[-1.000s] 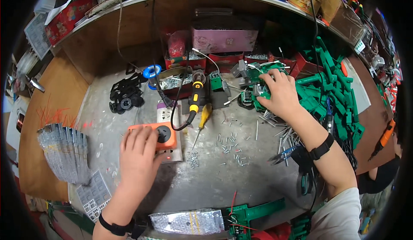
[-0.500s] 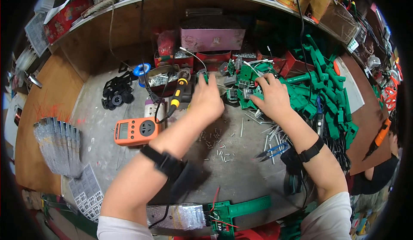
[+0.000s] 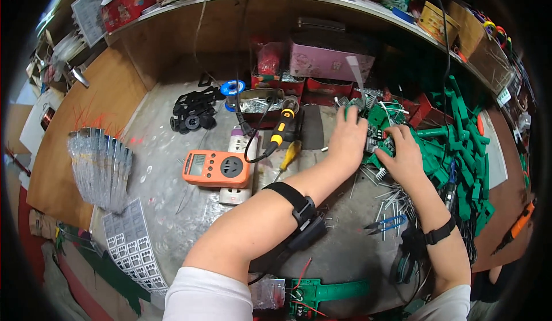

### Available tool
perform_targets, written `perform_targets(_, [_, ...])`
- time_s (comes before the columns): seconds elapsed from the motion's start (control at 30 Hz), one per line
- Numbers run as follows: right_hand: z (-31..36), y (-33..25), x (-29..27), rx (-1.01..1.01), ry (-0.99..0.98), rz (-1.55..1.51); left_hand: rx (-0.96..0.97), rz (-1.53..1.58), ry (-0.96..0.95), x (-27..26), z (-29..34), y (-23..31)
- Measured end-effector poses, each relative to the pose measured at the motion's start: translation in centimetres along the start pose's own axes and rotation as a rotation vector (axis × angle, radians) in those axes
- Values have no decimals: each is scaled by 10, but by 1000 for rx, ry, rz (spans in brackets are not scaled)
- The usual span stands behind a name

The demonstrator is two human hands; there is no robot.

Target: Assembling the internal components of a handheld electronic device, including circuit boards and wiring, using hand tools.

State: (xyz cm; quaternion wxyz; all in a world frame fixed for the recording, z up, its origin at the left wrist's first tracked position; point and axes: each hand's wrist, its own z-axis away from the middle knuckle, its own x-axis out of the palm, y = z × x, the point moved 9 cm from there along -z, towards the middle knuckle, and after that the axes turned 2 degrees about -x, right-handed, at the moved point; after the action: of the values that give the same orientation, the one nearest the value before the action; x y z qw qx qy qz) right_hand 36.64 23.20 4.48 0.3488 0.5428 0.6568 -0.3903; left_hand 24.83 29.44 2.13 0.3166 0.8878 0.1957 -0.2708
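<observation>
My left hand (image 3: 349,137) reaches to the near side of a pile of green circuit boards (image 3: 376,116). Its fingers are closed on a small green part, mostly hidden by them; a blurred white wire (image 3: 355,71) sticks up just beyond. To its right, my right hand (image 3: 405,157) has thumb and fingers curled around a circuit board (image 3: 386,143) with dark and metal components. Loose metal pins and screws (image 3: 394,200) lie below the right hand. Green plastic housings (image 3: 460,143) are heaped to the right.
Left of my arms are an orange meter with a socket (image 3: 215,168), a yellow-black soldering iron (image 3: 282,127), a yellow screwdriver (image 3: 289,156) and a solder spool (image 3: 232,91). Blue snips (image 3: 388,224) lie near my right forearm. A wired green housing (image 3: 333,289) sits at the front edge.
My view has swung left, so the bench appears shifted right. My left hand has moved right, closer to my right hand, uncovering the yellow screwdriver. The white wire now stands more upright.
</observation>
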Motion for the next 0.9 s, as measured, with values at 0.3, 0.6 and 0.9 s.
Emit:
perform_targets(0.3, [-3, -12, 5, -35, -45, -101, -139, -115, -63, -2, 3, -28])
perform_targets(0.6, [-18, -6, 26, 70, -376, -136, -52, -201, -444, -15, 44, 4])
perform_targets(0.9, [-22, -27, 28, 51, -310, 17, 305, -170, -734, -176, 130, 83])
